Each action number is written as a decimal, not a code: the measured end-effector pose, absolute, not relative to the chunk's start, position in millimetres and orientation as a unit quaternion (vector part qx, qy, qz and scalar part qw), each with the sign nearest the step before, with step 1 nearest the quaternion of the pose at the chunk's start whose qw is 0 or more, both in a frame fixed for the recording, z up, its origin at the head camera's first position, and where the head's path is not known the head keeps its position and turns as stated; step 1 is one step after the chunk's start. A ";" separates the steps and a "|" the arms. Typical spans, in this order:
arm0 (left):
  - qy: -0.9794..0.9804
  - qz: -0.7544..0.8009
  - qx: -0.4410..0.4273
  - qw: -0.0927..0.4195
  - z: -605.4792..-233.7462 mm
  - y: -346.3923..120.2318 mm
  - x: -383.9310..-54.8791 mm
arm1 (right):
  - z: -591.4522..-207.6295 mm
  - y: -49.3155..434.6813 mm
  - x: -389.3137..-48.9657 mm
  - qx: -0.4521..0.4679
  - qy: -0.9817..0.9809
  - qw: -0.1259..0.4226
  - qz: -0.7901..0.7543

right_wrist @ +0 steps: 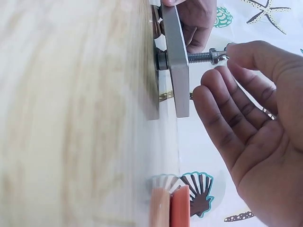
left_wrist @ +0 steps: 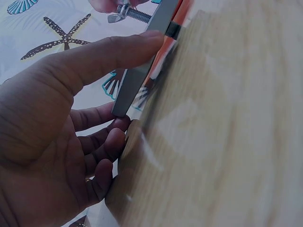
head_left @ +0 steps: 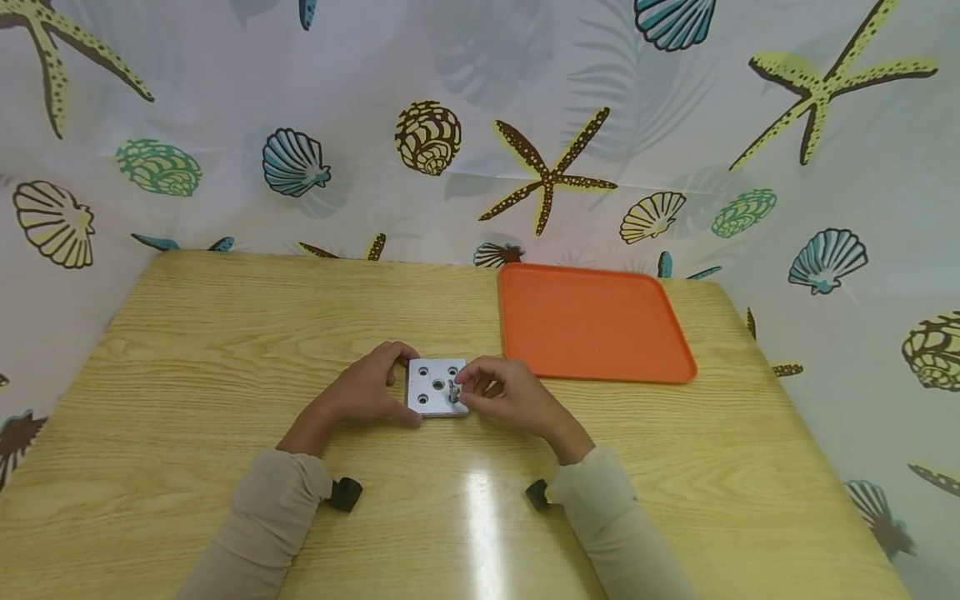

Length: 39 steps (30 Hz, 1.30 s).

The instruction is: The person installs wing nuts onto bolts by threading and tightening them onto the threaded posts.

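A square silvery metal plate with several holes lies on the wooden table. My left hand grips it from the left, thumb along the near edge and fingers at the far corner. In the near right hole stands a wing bolt, upright. My right hand pinches its wings between thumb and fingertips. The right wrist view shows the bolt's threaded shank exposed above the plate, and a dark foot under the plate. In that view the other right fingers are loosely bent beside the plate.
An orange tray sits at the back right of the table, beyond my right hand. A curtain printed with shells and starfish hangs behind and around the table. Black wrist cameras stick out at both sleeves.
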<state>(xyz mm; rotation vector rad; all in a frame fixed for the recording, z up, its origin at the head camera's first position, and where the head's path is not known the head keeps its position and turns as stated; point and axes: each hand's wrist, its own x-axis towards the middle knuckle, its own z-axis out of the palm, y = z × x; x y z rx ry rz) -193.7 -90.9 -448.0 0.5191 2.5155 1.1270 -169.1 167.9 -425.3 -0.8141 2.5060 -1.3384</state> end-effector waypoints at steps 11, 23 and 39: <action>0.886 0.393 0.185 0.163 -447.4 -90.8 -193.0 | -423.7 165.8 -168.2 -0.277 0.843 0.099 -0.451; 0.888 0.388 0.186 0.163 -448.0 -91.1 -193.5 | -426.2 165.9 -168.5 -0.291 0.841 0.107 -0.444; 0.888 0.388 0.180 0.168 -448.3 -90.3 -192.9 | -425.0 167.9 -168.7 -0.272 0.856 0.097 -0.428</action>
